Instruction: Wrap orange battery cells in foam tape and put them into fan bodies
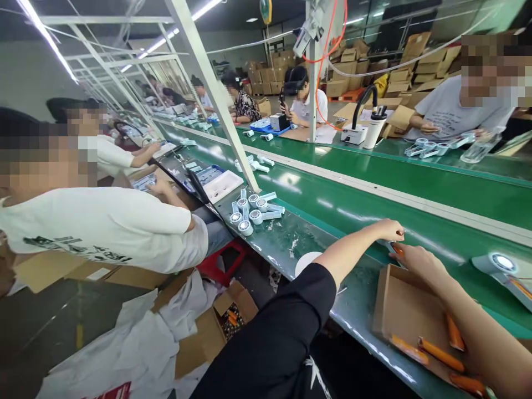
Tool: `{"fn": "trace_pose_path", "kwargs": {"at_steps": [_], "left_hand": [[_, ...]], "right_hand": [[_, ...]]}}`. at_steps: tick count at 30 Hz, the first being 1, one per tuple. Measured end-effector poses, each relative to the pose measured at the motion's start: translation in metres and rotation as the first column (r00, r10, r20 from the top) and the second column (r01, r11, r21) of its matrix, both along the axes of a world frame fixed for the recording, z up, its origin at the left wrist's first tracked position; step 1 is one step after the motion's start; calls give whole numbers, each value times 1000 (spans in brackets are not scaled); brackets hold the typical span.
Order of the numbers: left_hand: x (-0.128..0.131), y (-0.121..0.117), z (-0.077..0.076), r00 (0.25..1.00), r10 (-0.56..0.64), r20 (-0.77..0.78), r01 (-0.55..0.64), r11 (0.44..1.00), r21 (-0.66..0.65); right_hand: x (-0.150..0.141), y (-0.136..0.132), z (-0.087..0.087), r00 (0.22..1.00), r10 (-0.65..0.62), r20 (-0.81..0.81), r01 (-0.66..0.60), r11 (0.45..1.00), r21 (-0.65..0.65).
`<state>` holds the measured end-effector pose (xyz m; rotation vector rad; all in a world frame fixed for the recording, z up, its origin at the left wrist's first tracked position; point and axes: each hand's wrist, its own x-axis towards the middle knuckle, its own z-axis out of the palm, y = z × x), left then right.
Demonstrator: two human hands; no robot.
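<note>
My left hand (388, 230), on a black-sleeved arm, reaches over the table edge to the green conveyor belt (415, 194) with its fingers curled closed; what it pinches is hidden. My right hand (419, 260) sits just beside it, almost touching, and grips a small orange piece (397, 250) at its fingertips. Below both hands lies a shallow cardboard tray (405, 305) holding several orange sticks (440, 354). A white round-headed device (499, 265) lies on the belt to the right of my hands.
A co-worker in a white T-shirt (103, 221) works at my left. Several white devices (253, 210) are grouped on the table edge, with a white disc (307, 260) nearer me. A red stool (220, 263) and an open box (233, 318) stand on the floor. More people sit across the belt.
</note>
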<state>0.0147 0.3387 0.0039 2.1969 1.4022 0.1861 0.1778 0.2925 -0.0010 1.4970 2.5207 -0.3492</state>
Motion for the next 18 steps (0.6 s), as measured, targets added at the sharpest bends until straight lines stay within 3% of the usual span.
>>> {"fn": "trace_pose_path", "kwargs": {"at_steps": [5, 9, 12, 15, 18], "left_hand": [[14, -5, -6, 996, 69, 64, -72, 996, 52], [0, -41, -1, 983, 101, 151, -128, 975, 182], [-44, -109, -8, 969, 122, 214, -177, 948, 264], [-102, -202, -24, 962, 166, 218, -223, 937, 268], [-149, -285, -36, 977, 147, 152, -181, 952, 247]], "right_hand": [[-5, 8, -1, 995, 59, 83, -54, 997, -57], [5, 16, 7, 988, 148, 46, -146, 989, -38], [34, 29, 3, 997, 60, 46, -60, 998, 11], [78, 48, -18, 991, -130, -12, 130, 988, 84], [109, 70, -41, 980, -157, -125, 172, 977, 126]]}}
